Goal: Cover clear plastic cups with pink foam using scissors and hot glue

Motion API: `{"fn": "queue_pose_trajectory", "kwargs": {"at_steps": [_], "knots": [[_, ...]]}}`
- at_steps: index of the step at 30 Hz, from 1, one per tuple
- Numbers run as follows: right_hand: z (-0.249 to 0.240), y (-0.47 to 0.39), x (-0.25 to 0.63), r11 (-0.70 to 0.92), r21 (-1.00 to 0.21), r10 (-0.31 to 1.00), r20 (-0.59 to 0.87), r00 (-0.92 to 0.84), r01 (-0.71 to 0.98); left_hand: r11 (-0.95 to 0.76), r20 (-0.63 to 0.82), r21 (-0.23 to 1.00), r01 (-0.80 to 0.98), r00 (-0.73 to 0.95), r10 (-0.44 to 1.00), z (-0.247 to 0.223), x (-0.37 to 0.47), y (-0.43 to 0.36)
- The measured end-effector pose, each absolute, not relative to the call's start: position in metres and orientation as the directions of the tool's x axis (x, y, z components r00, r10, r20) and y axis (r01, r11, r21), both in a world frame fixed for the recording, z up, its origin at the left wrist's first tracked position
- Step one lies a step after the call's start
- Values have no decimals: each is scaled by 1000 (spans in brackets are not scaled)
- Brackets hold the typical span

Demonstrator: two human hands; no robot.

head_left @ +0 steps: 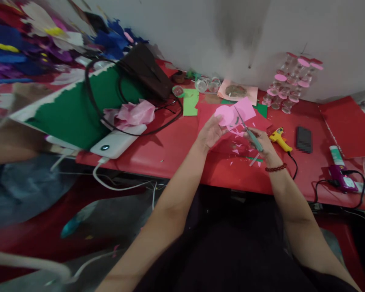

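My left hand (212, 132) pinches a round pink paper disc (224, 115) above the red table. Close beside the disc, on its right, is a squarish pink paper (246, 111). Green-handled scissors (253, 140) are in my right hand (260, 142), their blades pointing up and left across the pink paper. Small pink scraps (235, 151) lie scattered on red sheets (208, 117) under my hands. A yellow glue gun (280, 139) rests just right of my right hand.
A power bank (117, 144) and crumpled pink paper (136, 114) lie left, beside a green board (79, 107). A bottle decoration (288, 83) stands by the wall. A dark phone (304, 139) and purple device (342, 178) are right. Other people's arms show at both sides.
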State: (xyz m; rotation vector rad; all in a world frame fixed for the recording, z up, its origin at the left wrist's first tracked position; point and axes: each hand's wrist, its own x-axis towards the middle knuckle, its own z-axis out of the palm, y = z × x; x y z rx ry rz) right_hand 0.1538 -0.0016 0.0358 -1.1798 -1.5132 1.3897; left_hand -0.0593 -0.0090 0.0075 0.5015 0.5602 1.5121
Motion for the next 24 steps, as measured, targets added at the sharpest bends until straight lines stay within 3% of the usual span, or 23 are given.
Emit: {"fn": "queue_pose_trajectory", "kwargs": {"at_steps": [5,19,21,24], "knots": [[37,-4,154,-41,-993,946,-73,-315,107,27,-15,641,-767,23,1000,6,-56,-10],[14,10,154,104,-931,975,27,-219,350,90,-99,636,-766,35,994,-1,-57,-4],[13,15,154,120,-872,989,61,-138,475,74,-104,633,-770,10,994,-1,-57,-3],[18,19,151,128,-660,991,116,-68,740,59,-136,628,-776,-35,990,-1,-59,-2]]}}
